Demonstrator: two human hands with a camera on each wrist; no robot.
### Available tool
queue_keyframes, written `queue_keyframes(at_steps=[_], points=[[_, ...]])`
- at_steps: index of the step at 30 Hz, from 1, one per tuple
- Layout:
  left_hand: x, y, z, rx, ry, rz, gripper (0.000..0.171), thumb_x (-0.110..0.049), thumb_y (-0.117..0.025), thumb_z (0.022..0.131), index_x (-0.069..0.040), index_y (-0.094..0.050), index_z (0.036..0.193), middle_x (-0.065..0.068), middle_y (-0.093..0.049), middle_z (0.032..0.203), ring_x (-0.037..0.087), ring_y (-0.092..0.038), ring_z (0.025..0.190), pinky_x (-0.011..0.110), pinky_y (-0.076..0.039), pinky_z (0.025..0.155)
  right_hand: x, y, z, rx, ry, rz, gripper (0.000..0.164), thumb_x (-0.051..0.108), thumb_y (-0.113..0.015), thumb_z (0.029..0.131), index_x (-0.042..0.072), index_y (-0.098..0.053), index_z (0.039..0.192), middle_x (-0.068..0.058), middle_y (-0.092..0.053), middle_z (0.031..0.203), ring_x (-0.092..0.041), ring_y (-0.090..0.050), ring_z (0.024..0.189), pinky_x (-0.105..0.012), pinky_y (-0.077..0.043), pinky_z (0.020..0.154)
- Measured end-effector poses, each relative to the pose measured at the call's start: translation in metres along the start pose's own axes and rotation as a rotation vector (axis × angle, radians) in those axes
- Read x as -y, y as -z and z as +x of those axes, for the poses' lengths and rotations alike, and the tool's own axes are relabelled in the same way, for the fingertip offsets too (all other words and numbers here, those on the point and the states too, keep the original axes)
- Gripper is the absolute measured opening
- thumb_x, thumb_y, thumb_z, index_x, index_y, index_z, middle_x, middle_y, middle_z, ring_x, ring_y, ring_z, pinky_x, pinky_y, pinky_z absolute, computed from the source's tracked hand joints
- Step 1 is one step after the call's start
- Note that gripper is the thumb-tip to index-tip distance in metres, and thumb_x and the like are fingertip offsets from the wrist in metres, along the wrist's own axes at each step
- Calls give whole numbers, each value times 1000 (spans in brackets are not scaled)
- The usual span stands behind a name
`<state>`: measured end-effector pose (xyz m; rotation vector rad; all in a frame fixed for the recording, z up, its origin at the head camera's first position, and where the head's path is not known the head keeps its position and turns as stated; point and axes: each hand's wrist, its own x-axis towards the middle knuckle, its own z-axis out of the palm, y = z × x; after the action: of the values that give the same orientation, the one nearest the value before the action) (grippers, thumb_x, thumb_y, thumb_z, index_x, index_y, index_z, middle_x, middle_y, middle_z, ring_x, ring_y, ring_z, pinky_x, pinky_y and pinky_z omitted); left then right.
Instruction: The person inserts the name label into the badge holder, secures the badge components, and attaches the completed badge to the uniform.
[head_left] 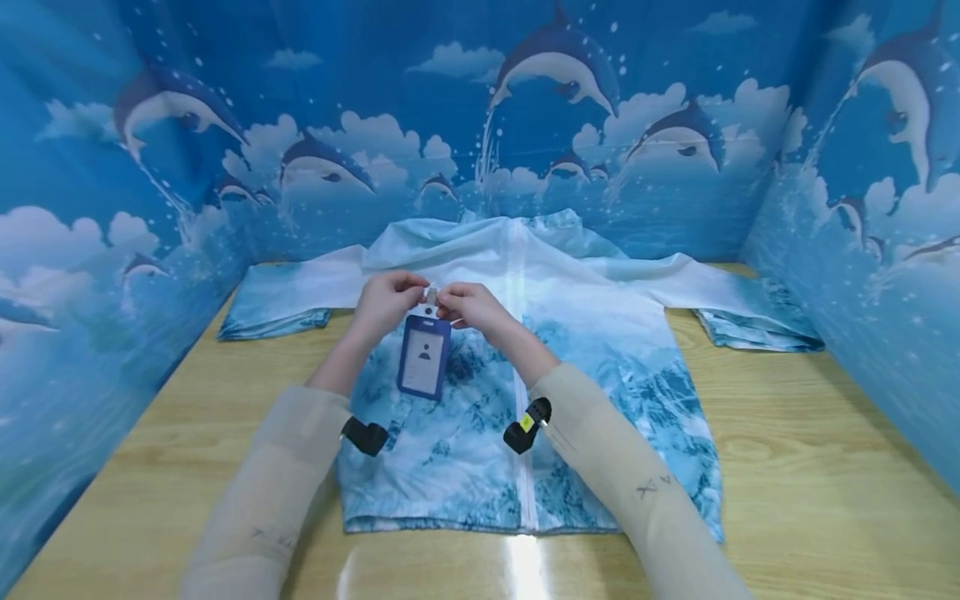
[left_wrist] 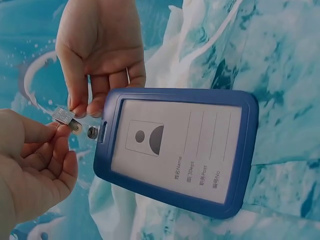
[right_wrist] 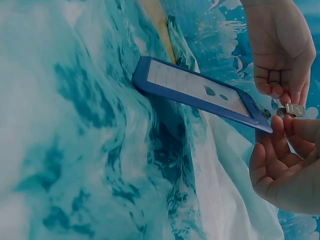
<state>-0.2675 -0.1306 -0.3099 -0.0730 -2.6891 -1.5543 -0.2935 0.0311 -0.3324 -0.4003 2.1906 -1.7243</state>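
A blue-framed badge holder (head_left: 423,360) with a white card inside hangs from a small metal clip (left_wrist: 64,115) on a clear snap strap. My left hand (head_left: 390,302) pinches the clip from the left between thumb and fingertips. From the other side, my right hand (head_left: 474,308) pinches the same clip, its fingertips close to the left ones. In the right wrist view the badge holder (right_wrist: 200,95) slants over the fabric. Beneath both hands a blue and white zip jacket (head_left: 622,400) lies spread out, front up, sleeves out to the sides.
The jacket lies on a light wooden table (head_left: 810,467), its sleeve ends folded back. Dolphin-printed blue curtains (head_left: 420,92) enclose the back and both sides. Black wrist cameras (head_left: 366,435) are strapped over my pale sleeves.
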Motion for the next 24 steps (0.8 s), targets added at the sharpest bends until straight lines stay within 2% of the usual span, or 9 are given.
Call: queue_keyframes(at_steps=[6, 11, 14, 18, 24], points=[[11, 2, 18, -17, 34, -17, 25, -14, -46, 98, -2, -62, 113, 14, -61, 105, 27, -55, 98, 41, -44, 86, 0, 0, 11, -65, 11, -93, 28, 23, -45, 99, 3, -61, 111, -12, -61, 99, -23, -59, 90, -46, -44, 87], [22, 4, 32, -48, 87, 15, 24, -14, -45, 98, -4, -63, 111, 11, -60, 104, 25, -54, 96, 42, -43, 86, -3, 7, 21, -168, 27, -258, 31, 23, -45, 99, 3, -57, 119, -12, -60, 109, -23, -59, 94, -39, -47, 84], [28, 7, 38, -47, 86, 20, 25, -14, -45, 98, -3, -62, 112, 13, -59, 106, 25, -53, 94, 42, -43, 84, -2, 13, 26, -217, 33, -330, 31, 22, -47, 98, 3, -58, 120, -11, -60, 111, -21, -59, 95, -34, -48, 80], [33, 12, 44, -27, 70, 34, 27, -13, -43, 99, 0, -61, 114, 17, -58, 109, 28, -53, 96, 41, -44, 84, 0, 18, 37, -251, 40, -426, 28, 20, -49, 97, 5, -60, 118, -10, -60, 112, -21, -57, 98, -35, -47, 80], [37, 8, 50, -19, 113, 48, 26, -13, -44, 98, 1, -61, 111, 15, -59, 103, 26, -54, 90, 45, -44, 83, 2, 13, 54, -266, 27, -647, 29, 23, -48, 98, 10, -62, 119, -6, -61, 115, -19, -58, 101, -34, -47, 84]])
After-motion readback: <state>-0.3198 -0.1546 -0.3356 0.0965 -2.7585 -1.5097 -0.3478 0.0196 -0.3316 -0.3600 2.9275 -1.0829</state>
